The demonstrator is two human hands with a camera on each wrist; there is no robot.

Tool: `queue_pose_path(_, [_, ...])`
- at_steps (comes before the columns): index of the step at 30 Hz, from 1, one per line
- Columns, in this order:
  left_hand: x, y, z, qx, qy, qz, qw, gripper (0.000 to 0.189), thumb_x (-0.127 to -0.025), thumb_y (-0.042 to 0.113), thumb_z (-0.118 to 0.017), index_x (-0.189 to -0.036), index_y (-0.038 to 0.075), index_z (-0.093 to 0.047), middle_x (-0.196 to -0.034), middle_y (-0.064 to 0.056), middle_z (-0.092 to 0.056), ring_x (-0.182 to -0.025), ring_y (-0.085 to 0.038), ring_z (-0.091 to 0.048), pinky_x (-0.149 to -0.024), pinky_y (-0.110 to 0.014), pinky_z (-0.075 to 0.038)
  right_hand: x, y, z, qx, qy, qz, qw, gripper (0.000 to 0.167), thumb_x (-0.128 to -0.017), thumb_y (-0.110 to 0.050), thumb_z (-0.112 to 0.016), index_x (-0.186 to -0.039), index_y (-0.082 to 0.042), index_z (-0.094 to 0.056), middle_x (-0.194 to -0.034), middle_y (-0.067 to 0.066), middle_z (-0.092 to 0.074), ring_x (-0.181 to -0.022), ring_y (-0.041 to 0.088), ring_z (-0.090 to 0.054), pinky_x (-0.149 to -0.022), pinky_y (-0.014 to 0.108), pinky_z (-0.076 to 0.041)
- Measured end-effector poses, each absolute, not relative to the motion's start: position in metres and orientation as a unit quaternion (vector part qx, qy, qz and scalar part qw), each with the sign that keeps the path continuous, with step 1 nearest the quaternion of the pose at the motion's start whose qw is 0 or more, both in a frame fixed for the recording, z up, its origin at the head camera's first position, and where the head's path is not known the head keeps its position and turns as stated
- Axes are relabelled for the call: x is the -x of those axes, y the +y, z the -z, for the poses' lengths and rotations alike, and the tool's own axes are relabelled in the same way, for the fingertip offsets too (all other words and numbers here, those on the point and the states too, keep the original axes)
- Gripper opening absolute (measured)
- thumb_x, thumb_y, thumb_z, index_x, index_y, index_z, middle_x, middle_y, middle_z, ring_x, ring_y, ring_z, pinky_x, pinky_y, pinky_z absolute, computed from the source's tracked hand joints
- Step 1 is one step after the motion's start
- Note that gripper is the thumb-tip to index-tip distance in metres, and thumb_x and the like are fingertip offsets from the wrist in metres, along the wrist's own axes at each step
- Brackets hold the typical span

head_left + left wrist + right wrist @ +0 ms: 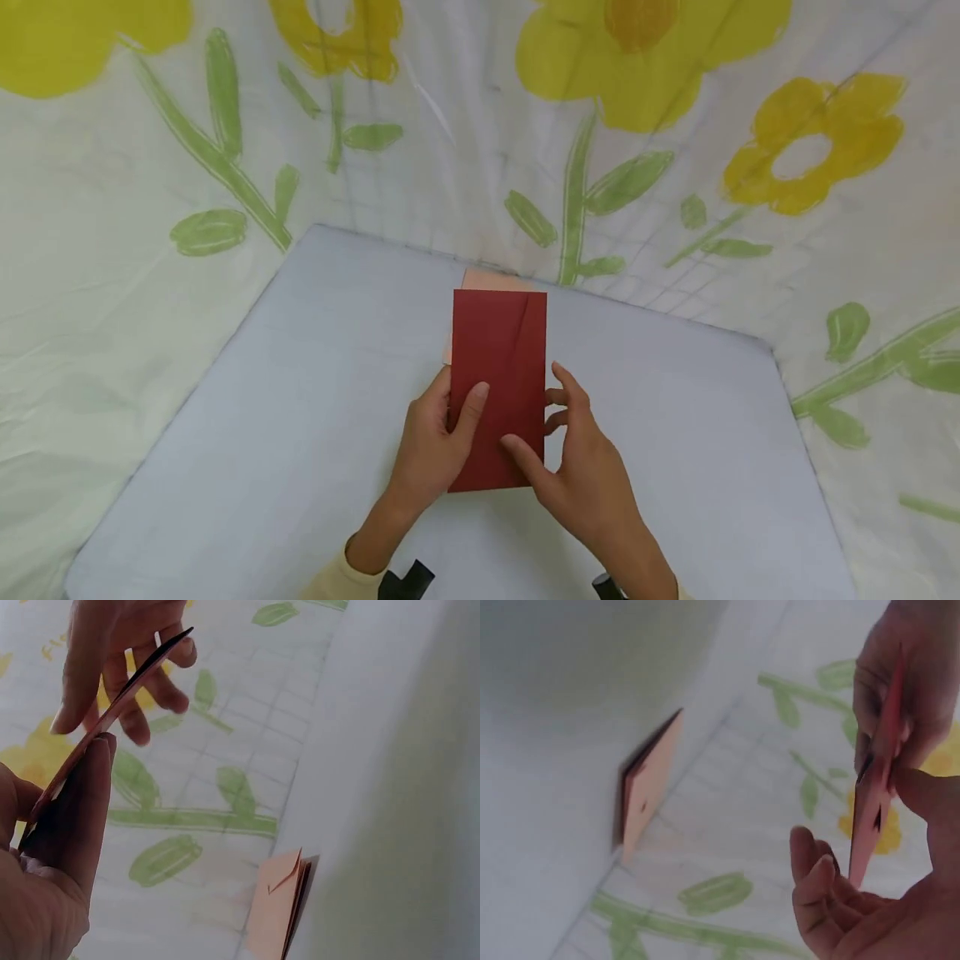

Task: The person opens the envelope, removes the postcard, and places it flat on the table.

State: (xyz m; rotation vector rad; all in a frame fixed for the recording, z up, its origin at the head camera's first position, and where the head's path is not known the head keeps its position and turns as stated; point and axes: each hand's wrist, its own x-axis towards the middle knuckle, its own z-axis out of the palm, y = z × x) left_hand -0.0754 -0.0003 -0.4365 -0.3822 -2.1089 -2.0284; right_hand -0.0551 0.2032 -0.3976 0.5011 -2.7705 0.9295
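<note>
A dark red paper envelope (pixel 498 358) is held up over the table, its plain face with a diagonal seam or crease toward the head camera. My left hand (pixel 435 442) grips its left edge, the thumb lying across the front and the other fingers behind it. At the lower right side is my right hand (pixel 588 475), thumb over the front and fingers spread and loosely bent past the right edge. In the left wrist view the envelope (pixel 112 712) appears edge-on, with a gap between the right thumb and its surface.
Beyond the held envelope, a small stack of peach envelopes (pixel 274 907) lies near the far edge of the white table (pixel 315 333). A cloth printed with yellow flowers (pixel 450 167) hangs behind and beside the table.
</note>
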Motion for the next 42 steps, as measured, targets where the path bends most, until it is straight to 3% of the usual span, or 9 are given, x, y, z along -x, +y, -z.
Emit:
queue_pose_path(4, [0.071, 0.008, 0.433, 0.152, -0.714, 0.675, 0.105, 0.023, -0.110, 0.026, -0.060, -0.130, 0.014, -0.059, -0.110, 0.001, -0.075, -0.090, -0.014, -0.074, -0.072, -0.035, -0.063, 0.052, 0.200, 0.399, -0.167, -0.935, -0.282, 0.137, 0.105, -0.092, -0.039, -0.084, -0.170, -0.021, -0.016, -0.129, 0.003, -0.068, -0.098, 0.009, -0.068, -0.062, 0.026, -0.055])
queue_pose_path(11, [0.067, 0.013, 0.431, 0.157, -0.725, 0.664, 0.095, 0.024, -0.110, 0.025, -0.060, -0.131, 0.014, -0.056, -0.107, 0.003, -0.073, -0.086, -0.013, -0.070, -0.070, -0.033, -0.062, 0.050, 0.203, 0.399, -0.174, -0.936, -0.265, 0.151, 0.093, -0.097, -0.028, -0.079, -0.168, -0.017, -0.020, -0.115, 0.006, -0.073, -0.078, 0.004, -0.065, -0.053, 0.019, -0.046])
queue_pose_path(16, [0.065, 0.012, 0.433, 0.162, -0.720, 0.669, 0.090, 0.023, -0.111, 0.025, -0.059, -0.130, 0.013, -0.056, -0.104, 0.001, -0.073, -0.084, -0.013, -0.071, -0.069, -0.033, -0.062, 0.049, 0.208, 0.401, -0.195, -0.932, -0.251, 0.172, 0.084, -0.098, -0.022, -0.072, -0.166, -0.012, -0.024, -0.126, 0.009, -0.074, -0.074, 0.005, -0.064, -0.051, 0.017, -0.044])
queue_pose_path(23, [0.066, 0.002, 0.438, 0.137, -0.709, 0.686, 0.086, 0.020, -0.112, 0.025, -0.055, -0.128, 0.013, -0.057, -0.109, 0.001, -0.074, -0.089, -0.016, -0.073, -0.070, -0.033, -0.061, 0.042, 0.223, 0.405, -0.180, -0.921, -0.298, 0.173, 0.060, -0.106, -0.007, -0.052, -0.159, -0.013, -0.025, -0.115, -0.003, -0.075, -0.059, -0.003, -0.055, -0.053, 0.017, -0.045])
queue_pose_path(27, [0.065, -0.003, 0.437, 0.152, -0.690, 0.703, 0.079, 0.018, -0.113, 0.021, -0.053, -0.129, 0.012, -0.056, -0.113, -0.001, -0.074, -0.097, -0.019, -0.074, -0.076, -0.036, -0.062, 0.045, 0.229, 0.405, -0.193, -0.909, -0.304, 0.209, 0.044, -0.104, -0.004, -0.052, -0.146, -0.007, -0.039, -0.111, -0.003, -0.070, -0.072, 0.003, -0.061, -0.056, 0.015, -0.047])
queue_pose_path(30, [0.063, -0.005, 0.435, 0.167, -0.678, 0.713, 0.060, 0.020, -0.113, 0.018, -0.052, -0.133, 0.013, -0.054, -0.120, -0.001, -0.071, -0.106, -0.020, -0.072, -0.083, -0.039, -0.062, 0.047, 0.230, 0.403, -0.190, -0.902, -0.323, 0.215, 0.031, -0.102, 0.000, -0.054, -0.131, -0.009, -0.056, -0.122, 0.000, -0.066, -0.101, 0.011, -0.066, -0.064, 0.014, -0.048])
queue_pose_path(32, [0.062, -0.005, 0.435, 0.174, -0.674, 0.716, 0.042, 0.024, -0.113, 0.018, -0.051, -0.137, 0.015, -0.052, -0.125, 0.000, -0.069, -0.112, -0.021, -0.070, -0.088, -0.040, -0.061, 0.050, 0.229, 0.399, -0.179, -0.898, -0.348, 0.200, 0.024, -0.104, -0.001, -0.056, -0.123, -0.012, -0.064, -0.135, 0.002, -0.060, -0.125, 0.016, -0.059, -0.072, 0.016, -0.051])
queue_pose_path(34, [0.061, -0.006, 0.434, 0.185, -0.674, 0.715, 0.023, 0.028, -0.114, 0.019, -0.050, -0.142, 0.017, -0.050, -0.130, 0.001, -0.067, -0.118, -0.021, -0.068, -0.092, -0.041, -0.061, 0.052, 0.228, 0.396, -0.170, -0.890, -0.381, 0.185, 0.018, -0.105, -0.004, -0.059, -0.118, -0.014, -0.068, -0.142, 0.003, -0.056, -0.136, 0.019, -0.052, -0.075, 0.019, -0.052])
queue_pose_path(42, [0.062, -0.005, 0.437, 0.226, -0.684, 0.693, -0.003, 0.036, -0.115, 0.017, -0.046, -0.151, 0.018, -0.043, -0.138, 0.000, -0.062, -0.129, -0.021, -0.062, -0.100, -0.040, -0.056, 0.057, 0.223, 0.397, -0.146, -0.859, -0.466, 0.151, 0.013, -0.104, -0.011, -0.069, -0.107, -0.023, -0.073, -0.146, -0.006, -0.053, -0.141, 0.018, -0.041, -0.095, 0.031, -0.046])
